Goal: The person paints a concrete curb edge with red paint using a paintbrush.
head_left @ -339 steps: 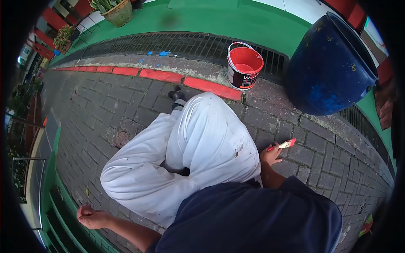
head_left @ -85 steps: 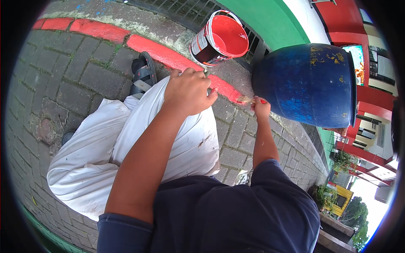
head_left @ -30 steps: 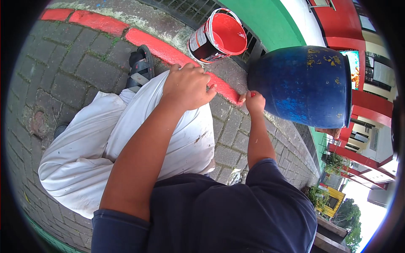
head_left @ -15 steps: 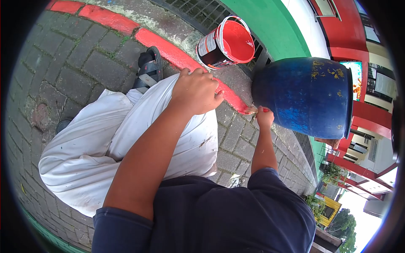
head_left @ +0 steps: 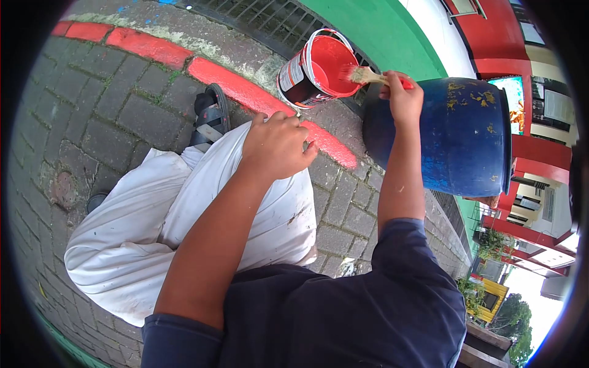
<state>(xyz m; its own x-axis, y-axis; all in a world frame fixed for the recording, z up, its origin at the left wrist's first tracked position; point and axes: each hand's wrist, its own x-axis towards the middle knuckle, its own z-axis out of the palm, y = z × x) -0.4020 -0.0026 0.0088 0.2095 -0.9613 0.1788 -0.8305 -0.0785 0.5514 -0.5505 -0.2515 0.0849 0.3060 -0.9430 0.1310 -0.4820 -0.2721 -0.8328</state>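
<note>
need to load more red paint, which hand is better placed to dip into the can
Right. The right hand already grips the brush, bristles at the mouth of the paint can. The left hand rests on the knee, holding nothing.

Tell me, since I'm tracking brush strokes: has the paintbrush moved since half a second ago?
Yes. The paintbrush rose from the red curb stripe beside the blue barrel to the paint can's mouth.

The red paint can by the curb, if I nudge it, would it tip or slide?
The paint can has no lid and sits on uneven paving, so it might rock and slop. Paint seems low inside; probably fairly light.
</note>
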